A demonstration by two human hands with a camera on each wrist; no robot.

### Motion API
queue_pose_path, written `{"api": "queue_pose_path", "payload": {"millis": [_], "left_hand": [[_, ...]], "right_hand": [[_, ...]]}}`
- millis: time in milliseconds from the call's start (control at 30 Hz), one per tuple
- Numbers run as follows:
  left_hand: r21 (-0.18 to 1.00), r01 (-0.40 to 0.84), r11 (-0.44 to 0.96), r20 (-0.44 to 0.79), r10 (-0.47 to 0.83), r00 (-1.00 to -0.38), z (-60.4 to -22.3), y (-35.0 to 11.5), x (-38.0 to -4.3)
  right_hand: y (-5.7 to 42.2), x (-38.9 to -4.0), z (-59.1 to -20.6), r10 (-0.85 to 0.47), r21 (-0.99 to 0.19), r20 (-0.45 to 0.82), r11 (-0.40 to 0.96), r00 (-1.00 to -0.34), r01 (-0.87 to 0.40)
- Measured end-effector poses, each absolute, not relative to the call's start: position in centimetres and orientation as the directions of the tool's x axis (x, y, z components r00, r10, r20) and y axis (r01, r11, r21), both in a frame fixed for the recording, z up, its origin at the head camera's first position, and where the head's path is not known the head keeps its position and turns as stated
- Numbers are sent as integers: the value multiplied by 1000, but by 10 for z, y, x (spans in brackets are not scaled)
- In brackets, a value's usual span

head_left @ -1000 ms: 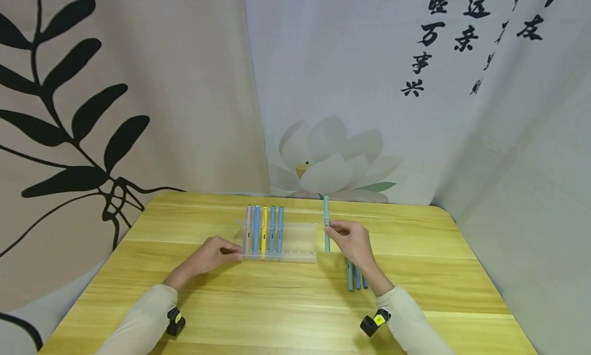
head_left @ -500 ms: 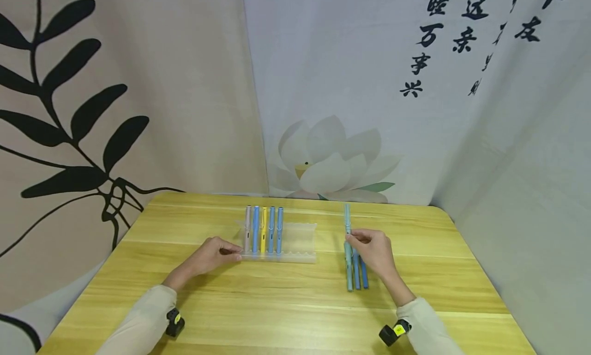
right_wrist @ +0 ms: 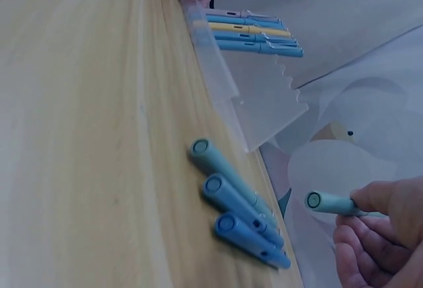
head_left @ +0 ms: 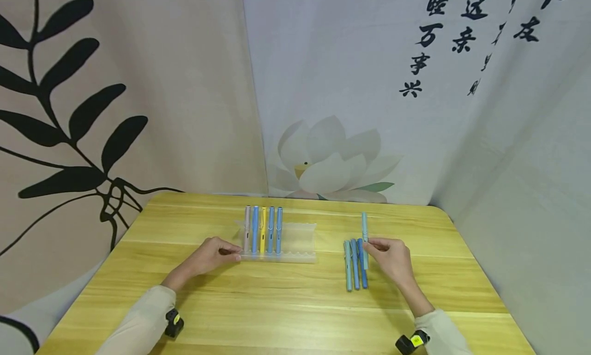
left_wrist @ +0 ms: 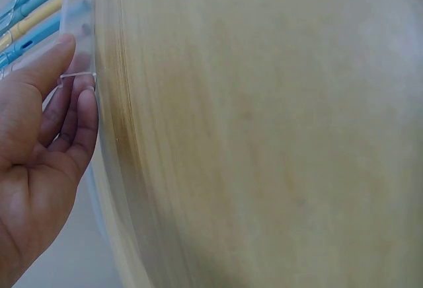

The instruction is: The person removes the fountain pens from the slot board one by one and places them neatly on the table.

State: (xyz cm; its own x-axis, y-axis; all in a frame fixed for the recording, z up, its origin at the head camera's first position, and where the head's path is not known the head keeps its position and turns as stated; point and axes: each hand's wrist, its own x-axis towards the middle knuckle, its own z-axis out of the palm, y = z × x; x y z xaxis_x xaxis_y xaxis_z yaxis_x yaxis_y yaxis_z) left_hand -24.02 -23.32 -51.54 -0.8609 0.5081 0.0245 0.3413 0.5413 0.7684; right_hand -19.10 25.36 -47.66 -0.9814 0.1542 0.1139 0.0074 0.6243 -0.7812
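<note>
My left hand (head_left: 216,256) pinches the left end of a clear plastic pen stand (head_left: 297,242), thumb on top in the left wrist view. On its left half several pens lean in a row: one greyish-pink, one yellow (head_left: 263,230) and the others blue. My right hand (head_left: 392,257) pinches a light teal pen (head_left: 364,227) between thumb and fingers, held upright above the right edge of a small group of pens. That group lies side by side on the table: a green pen (head_left: 348,267), a blue pen (head_left: 355,265) and a darker blue pen (right_wrist: 248,238).
The wooden table (head_left: 277,309) ends at the back against a curtain (head_left: 341,88) printed with a lotus and characters. Each forearm wears a small black camera (head_left: 174,322) at the wrist. The stand's right half shows bare notches.
My right hand has carried the teal pen from beside the stand rightward, past the green pen to over the darker blue one. My left hand stays at the stand.
</note>
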Motion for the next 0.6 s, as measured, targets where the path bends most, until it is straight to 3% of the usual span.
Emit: {"api": "queue_pose_path", "payload": {"millis": [600], "left_hand": [[761, 348, 548, 29, 507, -862, -516, -234, -240]], "right_hand": [[277, -178, -501, 172, -756, 48, 650, -984, 77]]}}
